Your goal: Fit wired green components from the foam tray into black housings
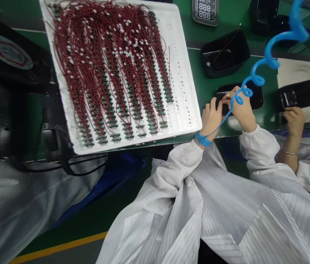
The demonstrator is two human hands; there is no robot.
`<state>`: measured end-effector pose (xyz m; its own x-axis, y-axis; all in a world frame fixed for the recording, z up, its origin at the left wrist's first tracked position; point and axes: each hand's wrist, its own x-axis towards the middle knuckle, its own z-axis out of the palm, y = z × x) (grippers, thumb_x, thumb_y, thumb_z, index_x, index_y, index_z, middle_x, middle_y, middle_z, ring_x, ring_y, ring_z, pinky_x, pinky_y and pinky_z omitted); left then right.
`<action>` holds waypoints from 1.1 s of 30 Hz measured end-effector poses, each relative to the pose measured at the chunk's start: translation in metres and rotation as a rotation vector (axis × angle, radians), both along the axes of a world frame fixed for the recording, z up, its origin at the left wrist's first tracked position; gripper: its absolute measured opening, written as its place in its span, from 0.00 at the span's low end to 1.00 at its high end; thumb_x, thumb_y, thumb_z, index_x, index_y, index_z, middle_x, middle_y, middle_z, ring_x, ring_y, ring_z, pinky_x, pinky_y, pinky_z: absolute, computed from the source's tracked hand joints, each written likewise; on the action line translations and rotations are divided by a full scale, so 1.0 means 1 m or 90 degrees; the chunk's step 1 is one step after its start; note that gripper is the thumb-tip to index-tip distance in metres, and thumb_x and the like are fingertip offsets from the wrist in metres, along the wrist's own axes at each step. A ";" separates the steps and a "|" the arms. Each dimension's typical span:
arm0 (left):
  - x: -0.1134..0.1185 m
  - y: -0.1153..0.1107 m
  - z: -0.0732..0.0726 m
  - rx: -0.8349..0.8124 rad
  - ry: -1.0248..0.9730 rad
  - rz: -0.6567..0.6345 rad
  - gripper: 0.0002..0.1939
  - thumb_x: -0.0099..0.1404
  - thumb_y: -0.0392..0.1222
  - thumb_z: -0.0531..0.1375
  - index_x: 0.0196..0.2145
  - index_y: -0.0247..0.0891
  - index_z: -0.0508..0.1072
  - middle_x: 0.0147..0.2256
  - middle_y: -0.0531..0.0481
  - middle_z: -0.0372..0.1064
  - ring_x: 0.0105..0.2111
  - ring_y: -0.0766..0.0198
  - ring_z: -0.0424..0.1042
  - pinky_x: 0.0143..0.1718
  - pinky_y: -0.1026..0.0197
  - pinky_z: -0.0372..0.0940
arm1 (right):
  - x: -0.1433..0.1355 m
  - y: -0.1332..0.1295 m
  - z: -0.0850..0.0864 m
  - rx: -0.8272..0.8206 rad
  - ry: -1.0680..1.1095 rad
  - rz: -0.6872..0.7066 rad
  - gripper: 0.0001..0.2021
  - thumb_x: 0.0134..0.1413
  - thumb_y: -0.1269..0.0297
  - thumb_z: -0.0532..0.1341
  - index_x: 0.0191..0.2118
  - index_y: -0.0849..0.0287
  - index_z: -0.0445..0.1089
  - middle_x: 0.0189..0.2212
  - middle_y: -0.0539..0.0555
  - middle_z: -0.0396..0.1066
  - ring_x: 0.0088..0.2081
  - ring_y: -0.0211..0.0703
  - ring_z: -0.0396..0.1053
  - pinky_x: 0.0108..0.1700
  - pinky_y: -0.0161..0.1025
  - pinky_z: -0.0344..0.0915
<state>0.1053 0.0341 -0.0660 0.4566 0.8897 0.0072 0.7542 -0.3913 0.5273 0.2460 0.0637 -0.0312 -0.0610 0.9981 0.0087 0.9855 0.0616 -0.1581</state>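
A black plastic housing [257, 98] lies on the green bench, my two hands close together over its left end. My left hand [210, 118], with a blue wrist strap [203, 139] on its wrist, has its thumb and fingers drawn together at the housing's edge. My right hand [243, 112] reaches over the housing with its fingertips pinched near a tiny white piece. What either hand's fingertips hold is too small and partly covered to name. A coiled blue cord [269, 55] runs from the strap across my right hand.
Left of my hands, a white foam tray [184, 77] holds rows of small green boards with dark red wires. Another black housing [226, 53] and a display unit [205, 11] lie beyond. At right, a co-worker's hand [295, 119] touches a black housing [300, 95]. Black equipment [12, 69] stands left.
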 end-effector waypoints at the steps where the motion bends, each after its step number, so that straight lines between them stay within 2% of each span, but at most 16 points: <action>1: 0.001 0.001 0.003 0.001 0.016 -0.001 0.29 0.73 0.41 0.61 0.67 0.34 0.63 0.68 0.32 0.58 0.57 0.45 0.69 0.55 0.49 0.71 | 0.002 0.000 0.001 -0.012 0.003 0.003 0.19 0.69 0.66 0.52 0.40 0.62 0.82 0.41 0.64 0.74 0.48 0.58 0.68 0.54 0.57 0.65; 4: 0.001 0.003 0.010 0.016 0.055 -0.011 0.31 0.71 0.44 0.63 0.67 0.32 0.64 0.69 0.32 0.57 0.58 0.44 0.68 0.54 0.50 0.71 | 0.012 -0.003 0.009 -0.060 0.021 0.051 0.15 0.66 0.67 0.57 0.46 0.60 0.82 0.44 0.61 0.75 0.49 0.56 0.69 0.57 0.56 0.63; 6: -0.001 0.004 0.013 0.025 0.069 -0.014 0.31 0.70 0.46 0.65 0.67 0.33 0.65 0.69 0.33 0.56 0.58 0.43 0.68 0.54 0.50 0.71 | 0.024 -0.012 0.018 -0.047 0.031 0.051 0.17 0.64 0.68 0.59 0.53 0.58 0.80 0.48 0.60 0.76 0.51 0.57 0.68 0.58 0.57 0.62; 9: -0.004 0.007 0.017 0.027 0.086 -0.019 0.30 0.69 0.47 0.66 0.65 0.35 0.67 0.69 0.34 0.56 0.58 0.42 0.68 0.55 0.49 0.70 | 0.046 -0.033 0.031 0.054 0.040 -0.065 0.21 0.65 0.68 0.58 0.60 0.58 0.75 0.53 0.62 0.74 0.54 0.59 0.66 0.59 0.57 0.59; 11: -0.006 0.009 0.017 0.024 0.094 -0.027 0.30 0.69 0.48 0.66 0.64 0.35 0.67 0.68 0.33 0.56 0.58 0.43 0.68 0.55 0.49 0.70 | 0.059 -0.048 0.033 0.125 0.060 -0.156 0.20 0.68 0.67 0.55 0.61 0.60 0.74 0.55 0.64 0.72 0.57 0.59 0.65 0.61 0.58 0.56; 14: -0.009 0.011 0.013 0.021 0.094 -0.029 0.32 0.68 0.49 0.67 0.65 0.38 0.66 0.68 0.34 0.57 0.59 0.44 0.67 0.54 0.49 0.69 | 0.071 -0.065 0.023 0.212 0.118 -0.243 0.20 0.72 0.64 0.49 0.59 0.61 0.73 0.58 0.67 0.69 0.61 0.60 0.63 0.64 0.60 0.51; 17: -0.011 0.011 0.006 0.031 0.077 -0.029 0.32 0.68 0.48 0.67 0.66 0.44 0.65 0.67 0.36 0.59 0.58 0.45 0.67 0.53 0.49 0.69 | 0.072 -0.068 0.004 0.258 0.209 -0.255 0.22 0.74 0.58 0.46 0.59 0.58 0.71 0.59 0.67 0.68 0.63 0.61 0.61 0.65 0.61 0.52; 22: -0.015 0.013 -0.005 0.050 0.042 -0.037 0.30 0.66 0.48 0.69 0.63 0.42 0.68 0.63 0.35 0.63 0.57 0.46 0.67 0.53 0.48 0.68 | 0.063 -0.057 -0.025 0.371 0.429 -0.287 0.21 0.73 0.52 0.48 0.54 0.59 0.70 0.50 0.64 0.70 0.54 0.55 0.70 0.59 0.54 0.63; 25: -0.017 0.015 -0.007 0.041 0.021 -0.050 0.29 0.66 0.47 0.69 0.62 0.42 0.68 0.61 0.35 0.64 0.57 0.47 0.67 0.55 0.46 0.67 | 0.062 -0.053 -0.038 0.409 0.502 -0.312 0.21 0.73 0.50 0.48 0.53 0.59 0.69 0.49 0.62 0.69 0.54 0.53 0.70 0.60 0.53 0.64; 27: -0.018 0.016 -0.005 0.028 0.024 -0.056 0.29 0.66 0.47 0.69 0.61 0.41 0.69 0.61 0.36 0.64 0.58 0.47 0.67 0.57 0.45 0.67 | 0.062 -0.054 -0.044 0.355 0.462 -0.313 0.26 0.74 0.48 0.41 0.59 0.58 0.67 0.52 0.63 0.67 0.59 0.57 0.67 0.62 0.55 0.63; 30: -0.015 0.018 0.002 0.003 0.065 -0.054 0.29 0.66 0.48 0.69 0.62 0.42 0.68 0.62 0.35 0.63 0.60 0.46 0.66 0.59 0.44 0.66 | 0.061 -0.059 -0.048 0.271 0.291 -0.308 0.34 0.74 0.49 0.30 0.67 0.57 0.62 0.57 0.66 0.65 0.64 0.63 0.63 0.62 0.58 0.64; 33: -0.004 0.023 0.009 -0.020 0.107 -0.052 0.31 0.68 0.47 0.68 0.65 0.45 0.65 0.65 0.34 0.61 0.65 0.44 0.63 0.60 0.43 0.66 | 0.061 -0.063 -0.044 0.271 0.178 -0.324 0.34 0.73 0.51 0.30 0.69 0.54 0.62 0.60 0.66 0.62 0.66 0.64 0.61 0.61 0.61 0.64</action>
